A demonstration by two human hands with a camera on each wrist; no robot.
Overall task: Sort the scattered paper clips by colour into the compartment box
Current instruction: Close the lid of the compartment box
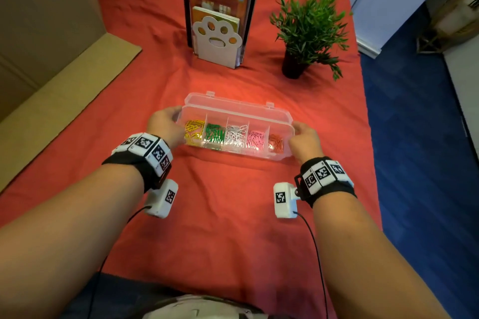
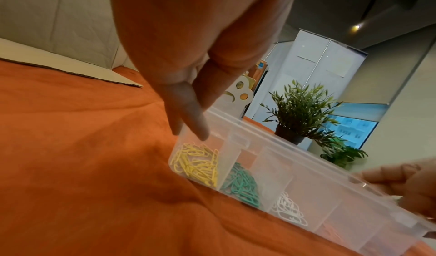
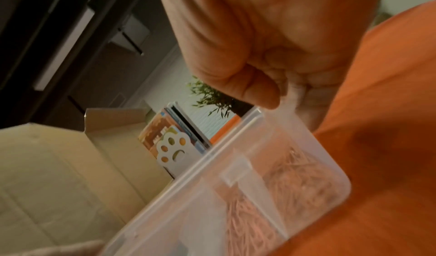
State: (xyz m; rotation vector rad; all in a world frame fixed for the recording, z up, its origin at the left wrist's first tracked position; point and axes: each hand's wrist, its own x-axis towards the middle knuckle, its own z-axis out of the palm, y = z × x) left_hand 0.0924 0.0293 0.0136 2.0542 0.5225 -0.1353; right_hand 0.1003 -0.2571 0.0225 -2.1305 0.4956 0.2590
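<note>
Head view, red cloth [image 1: 228,215], blue floor [image 1: 420,163], left grip [image 1: 163,124] and right grip [image 1: 304,140] holding compartment box [image 1: 234,110] ends

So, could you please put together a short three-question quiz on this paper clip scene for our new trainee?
1. True or false: the lid of the compartment box is shut flat over the clips.
2. Which clips lie nearest the left hand? A pink, B yellow, C white.
3. Fill in: the right hand holds the box end next to the ____ clips.

Key: 1 false, the lid stands partly open; 2 B, yellow clips; 3 orange.
</note>
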